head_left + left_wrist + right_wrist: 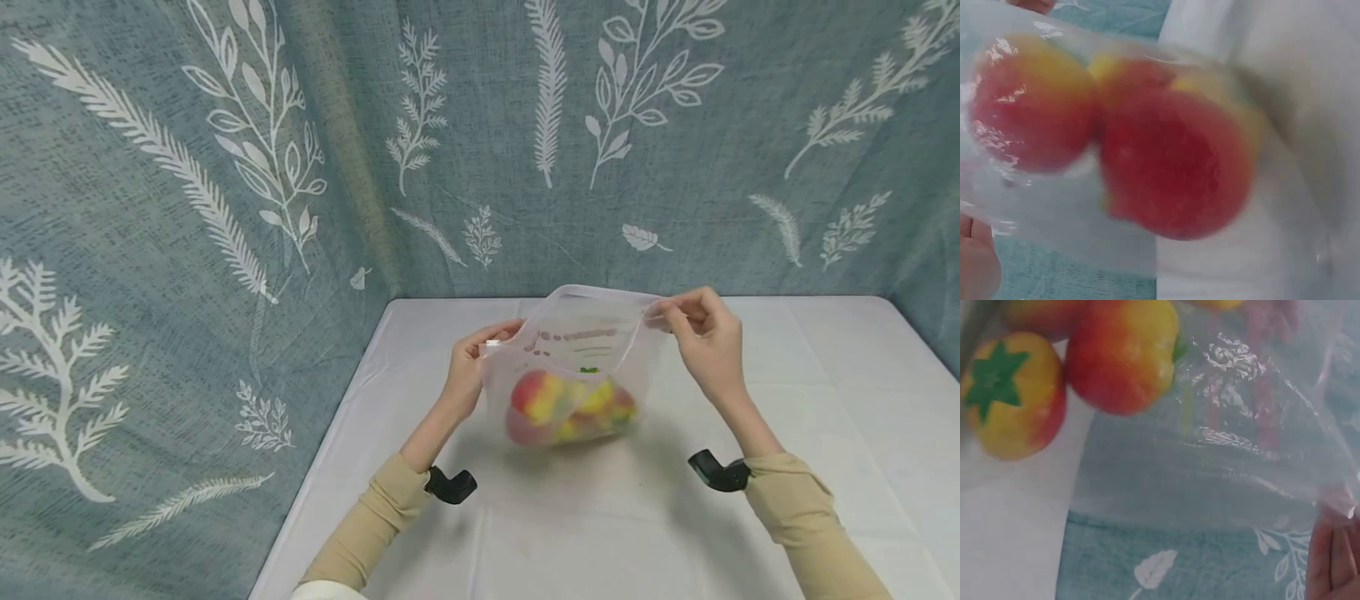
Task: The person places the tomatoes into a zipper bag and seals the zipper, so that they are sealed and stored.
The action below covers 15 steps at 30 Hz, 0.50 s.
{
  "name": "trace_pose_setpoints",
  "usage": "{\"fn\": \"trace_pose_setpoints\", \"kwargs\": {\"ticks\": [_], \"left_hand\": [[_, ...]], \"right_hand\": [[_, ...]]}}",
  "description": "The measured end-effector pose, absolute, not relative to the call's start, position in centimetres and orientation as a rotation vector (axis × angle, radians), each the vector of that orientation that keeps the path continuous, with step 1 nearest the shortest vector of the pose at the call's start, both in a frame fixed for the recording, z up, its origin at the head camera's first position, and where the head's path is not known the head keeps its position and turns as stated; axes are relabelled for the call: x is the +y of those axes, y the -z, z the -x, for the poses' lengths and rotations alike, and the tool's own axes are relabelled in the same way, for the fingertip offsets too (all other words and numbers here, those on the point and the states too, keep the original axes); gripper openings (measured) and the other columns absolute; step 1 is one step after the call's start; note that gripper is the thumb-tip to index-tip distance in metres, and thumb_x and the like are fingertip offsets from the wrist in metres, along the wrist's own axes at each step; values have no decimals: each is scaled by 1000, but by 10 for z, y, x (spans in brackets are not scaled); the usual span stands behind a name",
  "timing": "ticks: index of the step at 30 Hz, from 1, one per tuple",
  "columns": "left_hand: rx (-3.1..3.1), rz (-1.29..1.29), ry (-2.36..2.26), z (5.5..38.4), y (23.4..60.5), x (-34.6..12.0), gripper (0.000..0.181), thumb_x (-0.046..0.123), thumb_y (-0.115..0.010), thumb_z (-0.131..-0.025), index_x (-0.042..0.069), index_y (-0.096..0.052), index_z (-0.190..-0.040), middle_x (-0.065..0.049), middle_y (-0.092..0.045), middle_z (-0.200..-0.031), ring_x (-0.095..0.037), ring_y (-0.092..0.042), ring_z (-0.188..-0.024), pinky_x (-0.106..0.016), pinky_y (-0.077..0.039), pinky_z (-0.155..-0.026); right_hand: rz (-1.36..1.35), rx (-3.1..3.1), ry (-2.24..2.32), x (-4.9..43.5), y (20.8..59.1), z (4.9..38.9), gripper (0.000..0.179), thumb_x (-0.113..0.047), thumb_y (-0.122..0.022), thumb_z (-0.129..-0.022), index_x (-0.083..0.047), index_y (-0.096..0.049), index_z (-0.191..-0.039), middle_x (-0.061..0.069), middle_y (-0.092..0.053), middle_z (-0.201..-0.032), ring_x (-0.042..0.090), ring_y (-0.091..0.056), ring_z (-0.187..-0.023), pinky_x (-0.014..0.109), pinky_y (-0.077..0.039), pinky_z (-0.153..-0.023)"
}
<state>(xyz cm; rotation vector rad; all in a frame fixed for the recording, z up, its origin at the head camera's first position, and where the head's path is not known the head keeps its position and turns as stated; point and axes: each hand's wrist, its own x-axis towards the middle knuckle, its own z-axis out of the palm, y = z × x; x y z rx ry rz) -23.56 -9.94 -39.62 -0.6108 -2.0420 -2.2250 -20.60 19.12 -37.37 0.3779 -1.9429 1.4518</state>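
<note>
A frosted translucent slider bag hangs above the table with its mouth spread apart. Inside, several round red-and-yellow fruits with green star-shaped tops are bunched at the bottom; the right wrist view shows one such green top through the film. My left hand holds the bag's left upper corner, right by the white slider. At the right upper corner, my right hand pinches the rim between thumb and fingers. The left wrist view shows large red fruits blurred behind the plastic.
A white-covered table lies beneath the bag. Behind it and along the left hangs a blue-green curtain with white leaf prints. Each wrist carries a black camera mount by the beige sleeve.
</note>
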Motion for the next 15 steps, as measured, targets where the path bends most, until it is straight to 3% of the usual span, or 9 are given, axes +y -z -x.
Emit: {"fn": "trace_pose_setpoints", "kwargs": {"ticks": [4, 8, 12, 15], "left_hand": [[-1956, 672, 2283, 237, 391, -99, 23, 28, -54, -97, 18, -72, -107, 8, -71, -111, -8, -60, -114, -23, -48, -95], [-1923, 767, 2286, 236, 384, -97, 35, 51, -49, -93, 27, -72, -102, 14, -70, -110, -8, -59, -116, -27, -44, -102], [-1938, 792, 2242, 236, 379, -94, 31, 43, -58, -91, 22, -72, -109, 13, -70, -112, -9, -60, -114, -29, -46, -99], [-1958, 795, 2204, 236, 376, -91, 30, 24, -62, -92, 6, -68, -116, 13, -70, -110, -8, -62, -110, -28, -47, -97]], "right_hand": [[-304, -1923, -1460, 197, 374, 202, 16, -6, -57, -94, 10, -56, -95, -29, -65, -84, -8, -66, -70, 9, -51, -65], [-231, -1904, -1476, 202, 374, 197, 19, -9, -58, -94, 10, -57, -96, -29, -66, -82, -8, -66, -69, 10, -51, -63], [-171, -1903, -1504, 205, 375, 193, 18, -10, -59, -93, 7, -58, -96, -28, -66, -81, -7, -67, -70, 10, -51, -63], [-132, -1901, -1533, 207, 376, 192, 12, -10, -61, -92, 2, -61, -96, -27, -66, -82, -7, -67, -74, 10, -52, -66]]}}
